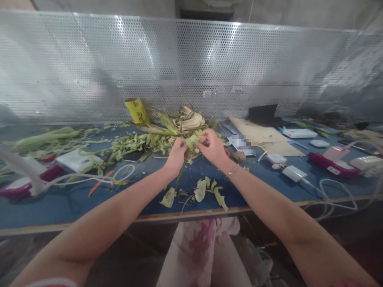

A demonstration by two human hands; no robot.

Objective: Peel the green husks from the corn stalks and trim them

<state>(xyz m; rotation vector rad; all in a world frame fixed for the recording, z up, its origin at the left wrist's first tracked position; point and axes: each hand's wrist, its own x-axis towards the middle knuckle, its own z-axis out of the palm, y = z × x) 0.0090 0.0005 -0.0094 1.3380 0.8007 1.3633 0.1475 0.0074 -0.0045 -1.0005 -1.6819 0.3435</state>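
Both my hands meet over the middle of the blue table (60,207), working a strip of green leaf (192,140). My left hand (176,153) is closed around the lower part of the leaf, and a thin green end hangs down below it. My right hand (212,145) pinches the folded upper end of the same leaf. Just behind the hands lies a pile of green leaf strips (134,142) and some dried, pale leaves (188,117). Torn leaf pieces (206,191) lie on the table in front of my wrists.
A perforated metal screen (191,67) closes the back of the table. A yellow packet (137,110) leans there. White and magenta devices with cables (332,159) lie right, as do cardboard sheets (260,135). More leaves (44,137), a white box (76,160) and cables lie left.
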